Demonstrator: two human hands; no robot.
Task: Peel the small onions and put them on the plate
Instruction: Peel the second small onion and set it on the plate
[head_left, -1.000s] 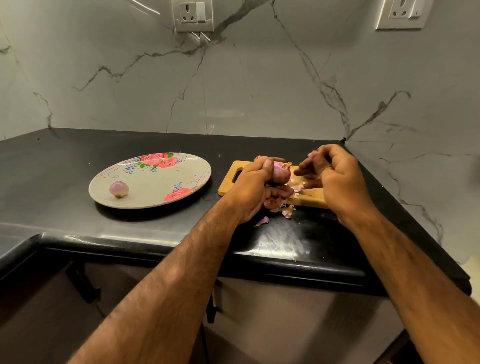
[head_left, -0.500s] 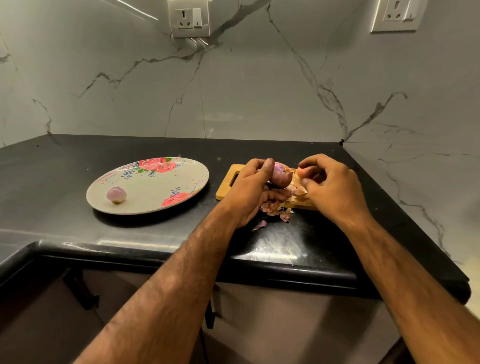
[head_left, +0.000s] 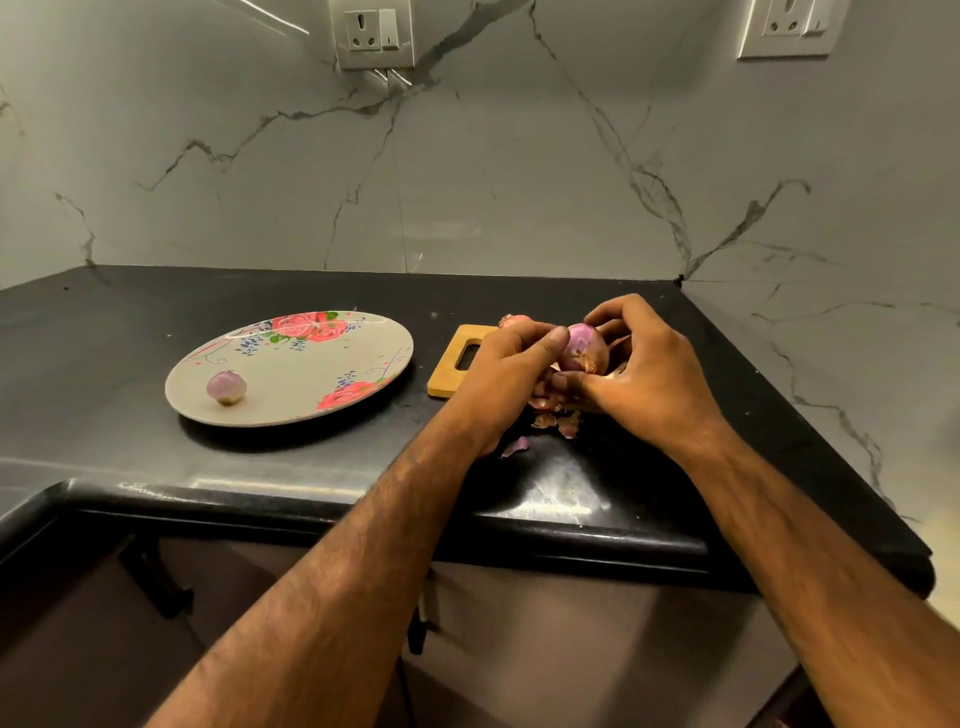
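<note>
- Clearly mid-peel, left hand (head_left: 498, 376) and right hand (head_left: 652, 382) both gripped one small onion (head_left: 584, 345) over the cutting board (head_left: 445, 375), fingers (head_left: 550, 340) curled round it
- Pinching loose skin at the root and pulling along the bulb would likely strip it cleanly
- A peeled onion (head_left: 227, 387) lay on the plate (head_left: 311, 387), well left; peel scraps (head_left: 561, 422) sat near the table (head_left: 104, 332) front edge

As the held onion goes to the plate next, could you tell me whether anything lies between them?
Nothing visible does: between the onion and the plate lie only the left hand holding it, the cutting board and countertop.
</note>
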